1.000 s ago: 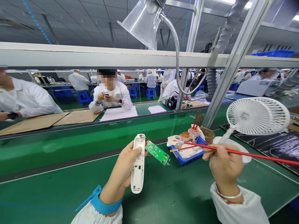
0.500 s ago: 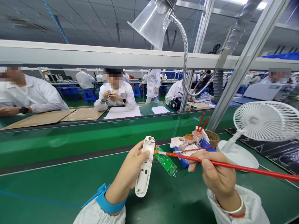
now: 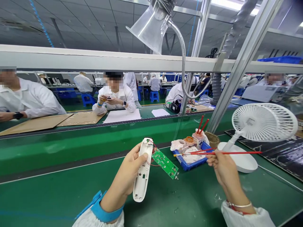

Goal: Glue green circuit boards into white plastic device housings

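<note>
My left hand (image 3: 129,165) is closed around a long white plastic housing (image 3: 141,183), its thumb pressed on the inner side. Thin red and dark wires join the housing to a green circuit board (image 3: 165,164), which hangs out to the right above the bench. My right hand (image 3: 223,168) pinches a thin red-handled brush (image 3: 243,153), held almost level. The brush's tip end lies over a blue tray (image 3: 189,167) with white, stained material inside. Another red stick rests across that tray, partly overlapped by the held brush.
Stained jars (image 3: 189,141) and a bottle (image 3: 198,137) with red sticks stand behind the tray. To the right is a white fan (image 3: 251,124). A clear hood (image 3: 151,28) on a bendable metal arm hangs overhead. Co-workers sit across the green bench (image 3: 71,195).
My right hand has drawn the brush away from the circuit board, rightward to over the blue tray. My left hand keeps its hold on the housing, with the view slightly shifted.
</note>
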Demonstrator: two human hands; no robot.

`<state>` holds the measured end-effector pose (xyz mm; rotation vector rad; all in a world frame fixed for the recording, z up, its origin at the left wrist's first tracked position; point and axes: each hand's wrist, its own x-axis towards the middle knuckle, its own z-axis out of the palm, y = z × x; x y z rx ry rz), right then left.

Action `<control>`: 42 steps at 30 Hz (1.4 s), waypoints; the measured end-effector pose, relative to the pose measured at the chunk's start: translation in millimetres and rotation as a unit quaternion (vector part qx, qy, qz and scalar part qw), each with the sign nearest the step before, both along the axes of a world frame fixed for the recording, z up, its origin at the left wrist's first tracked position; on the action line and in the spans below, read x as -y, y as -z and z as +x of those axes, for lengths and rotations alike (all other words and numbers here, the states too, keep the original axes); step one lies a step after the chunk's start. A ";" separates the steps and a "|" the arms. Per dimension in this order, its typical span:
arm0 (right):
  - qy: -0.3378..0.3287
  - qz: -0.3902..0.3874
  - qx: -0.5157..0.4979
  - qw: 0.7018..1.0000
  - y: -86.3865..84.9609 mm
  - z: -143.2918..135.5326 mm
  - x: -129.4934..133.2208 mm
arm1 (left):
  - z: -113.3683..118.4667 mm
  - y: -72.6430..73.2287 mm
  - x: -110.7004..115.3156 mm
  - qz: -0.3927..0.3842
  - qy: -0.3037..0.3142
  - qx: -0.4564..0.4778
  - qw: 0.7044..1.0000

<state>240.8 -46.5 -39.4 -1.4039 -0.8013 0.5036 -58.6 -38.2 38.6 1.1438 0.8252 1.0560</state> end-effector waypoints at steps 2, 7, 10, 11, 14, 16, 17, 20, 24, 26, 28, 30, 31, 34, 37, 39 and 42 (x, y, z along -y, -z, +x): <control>-0.016 -0.062 0.011 0.998 17.6 4.1 -2.7 | 2.2 1.9 -0.3 0.001 0.007 0.003 1.000; -0.019 -0.183 0.092 0.979 30.4 12.3 -2.8 | 6.6 5.3 2.4 -0.001 0.022 0.014 1.000; -0.033 -0.190 0.136 0.972 16.7 3.0 0.2 | 10.1 4.8 5.8 0.005 0.017 0.029 0.999; -0.051 -0.181 0.143 0.972 10.4 -5.8 1.8 | 12.0 5.0 6.8 0.009 0.015 0.038 0.999; -0.177 -0.143 0.133 0.965 -10.2 -45.1 7.3 | 18.0 8.1 9.8 0.031 0.013 0.058 0.998; -0.402 -0.115 0.021 0.908 -23.9 -71.2 9.2 | 19.2 12.1 11.7 0.059 0.016 0.040 0.997; -0.503 -0.110 -0.059 0.856 -30.1 -80.9 9.0 | 18.2 14.2 12.8 0.084 0.012 0.012 0.996; -0.647 -0.096 -0.183 0.734 -43.4 -93.9 3.5 | 10.1 19.8 15.3 0.192 -0.032 -0.119 0.974; -0.664 -0.098 -0.158 0.724 -49.4 -95.4 -5.7 | 0.0 24.7 13.9 0.285 -0.096 -0.218 0.928; -0.659 -0.094 -0.104 0.739 -51.5 -99.7 -5.8 | -1.0 26.6 10.3 0.321 -0.108 -0.226 0.914; -0.629 -0.075 -0.007 0.774 -54.8 -106.6 -2.9 | 0.3 28.3 6.1 0.357 -0.102 -0.242 0.897; -0.573 -0.047 0.101 0.812 -59.1 -114.0 1.0 | 2.4 30.5 2.3 0.365 -0.106 -0.271 0.884; -0.542 -0.036 0.146 0.827 -61.1 -117.4 2.7 | 3.5 32.1 0.8 0.359 -0.120 -0.284 0.881; -0.471 -0.006 0.227 0.852 -64.0 -125.2 4.3 | 5.8 38.6 -3.3 0.355 -0.182 -0.297 0.868; -0.428 0.028 0.239 0.871 -62.1 -130.7 2.0 | 6.9 46.7 -7.9 0.401 -0.214 -0.318 0.832; -0.428 0.041 0.209 0.878 -60.1 -133.4 0.2 | 7.5 51.6 -11.1 0.450 -0.228 -0.347 0.791; -0.457 0.024 0.125 0.880 -58.8 -134.6 -2.3 | 8.9 55.4 -15.0 0.498 -0.225 -0.386 0.743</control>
